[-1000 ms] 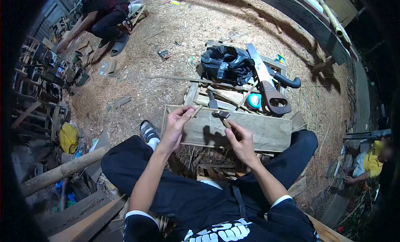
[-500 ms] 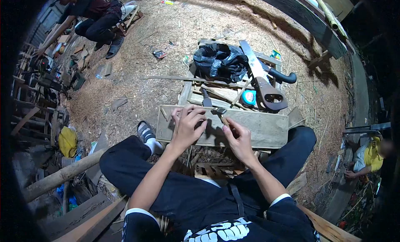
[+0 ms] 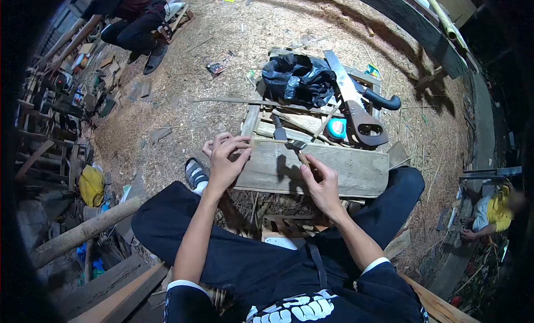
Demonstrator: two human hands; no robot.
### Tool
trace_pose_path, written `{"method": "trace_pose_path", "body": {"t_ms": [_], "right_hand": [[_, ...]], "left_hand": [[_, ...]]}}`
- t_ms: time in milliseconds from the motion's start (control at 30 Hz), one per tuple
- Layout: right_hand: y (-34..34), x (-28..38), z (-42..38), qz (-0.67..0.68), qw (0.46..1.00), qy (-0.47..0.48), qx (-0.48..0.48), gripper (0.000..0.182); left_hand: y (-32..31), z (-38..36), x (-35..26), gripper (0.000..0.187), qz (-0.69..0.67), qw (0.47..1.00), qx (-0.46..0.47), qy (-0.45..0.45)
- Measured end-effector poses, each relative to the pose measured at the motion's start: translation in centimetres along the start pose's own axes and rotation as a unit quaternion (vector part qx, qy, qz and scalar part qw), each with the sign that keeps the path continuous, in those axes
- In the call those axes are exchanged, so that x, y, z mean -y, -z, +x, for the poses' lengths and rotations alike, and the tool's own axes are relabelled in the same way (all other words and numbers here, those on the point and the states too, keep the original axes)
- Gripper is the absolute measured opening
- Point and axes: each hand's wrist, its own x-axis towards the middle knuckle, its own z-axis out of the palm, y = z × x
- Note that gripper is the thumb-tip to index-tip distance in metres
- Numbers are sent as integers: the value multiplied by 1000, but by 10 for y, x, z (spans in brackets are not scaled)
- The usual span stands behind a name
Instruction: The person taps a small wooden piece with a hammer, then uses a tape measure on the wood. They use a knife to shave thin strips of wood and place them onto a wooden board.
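Note:
Across my lap lies a pale wooden board (image 3: 345, 170), perhaps a shallow box. My right hand (image 3: 322, 184) wraps round the wooden handle of a small hammer (image 3: 297, 146), its dark metal head over the board's far edge. My left hand (image 3: 225, 159) is at the board's left end and covers part of it. Its thumb and index finger are bent towards each other; anything between them is too small to make out. Just beyond the board, a flat dark-handled tool (image 3: 279, 128), possibly a chisel, lies beside a turquoise tape measure (image 3: 336, 128).
A slatted wooden stand (image 3: 250, 120) holds a black plastic bag (image 3: 297, 81) and a handsaw (image 3: 361, 120). Behind the saw is a dark curved handle (image 3: 384, 100). One person (image 3: 136, 31) crouches at far left; another in yellow (image 3: 495, 206) is at right. Wood shavings cover the ground.
My left hand has moved left along the board to its end, over the spot where a small stick lay. The hammer stays in my right hand, and the view has shifted slightly.

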Motion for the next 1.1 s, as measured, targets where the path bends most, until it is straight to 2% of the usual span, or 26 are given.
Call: {"method": "trace_pose_path", "body": {"t_ms": [100, 300, 433, 467, 500, 567, 667, 800, 1100], "right_hand": [[-4, -4, 1, -7, 1000, 17, 8, 38], [-7, 2, 1, -8, 1000, 11, 26, 36], [-6, 4, 0, -13, 999, -10, 35, 35], [-6, 4, 0, -19, 999, -7, 34, 35], [-6, 4, 0, -23, 999, -3, 33, 35], [-7, 1, 2, -20, 999, 11, 32, 35], [-7, 0, 2, -22, 999, 33, 31, 35], [-8, -3, 1, -19, 998, 41, 33, 34], [-9, -4, 2, -14, 999, 28, 38, 35]], "left_hand": [[2, -5, 13, 8, -40, 999, 14, 25], [4, -8, 7, 9, 27, 999, 8, -22], [5, -7, 7, 26, 26, 999, 41, -22], [6, -6, 7, 34, 20, 999, 45, -9], [7, -6, 9, 34, 21, 999, 45, -9], [10, -7, 13, 52, 27, 998, 65, 0], [21, -6, 7, 60, 43, 995, 92, -7], [19, -5, 11, 62, 45, 990, 130, -3], [21, 2, 13, 49, 99, 985, 142, -8]]}}
